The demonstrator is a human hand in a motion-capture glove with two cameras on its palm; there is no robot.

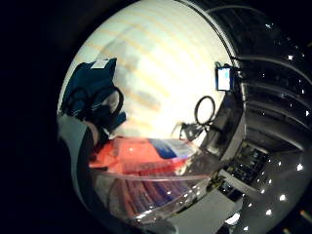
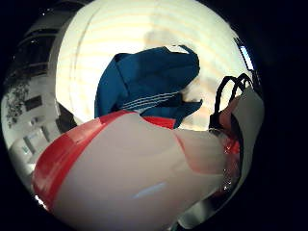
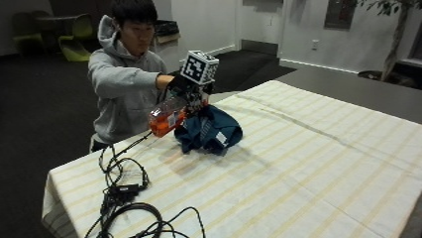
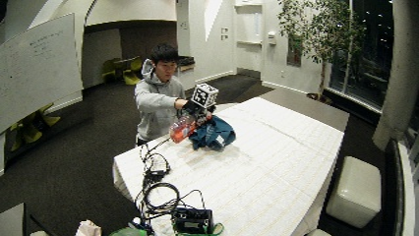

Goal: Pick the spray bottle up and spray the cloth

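1. A person's black-gloved right hand (image 3: 179, 83) grips a clear plastic spray bottle with orange-red liquid (image 3: 166, 117), fingers curled round its neck.
2. The bottle hangs tilted in the air, its head seemingly turned toward the crumpled dark-blue cloth (image 3: 210, 130), likely for spraying.
3. The cloth lies heaped on the striped-clothed desk (image 3: 316, 148), just beside the bottle.

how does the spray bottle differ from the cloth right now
The clear plastic spray bottle with orange liquid is lifted off the table, gripped by the gloved right hand; the crumpled dark blue cloth lies on the striped tablecloth. The bottle is rigid and tilted; the cloth is soft and bunched in a heap. Both sit at the person's end of the table.
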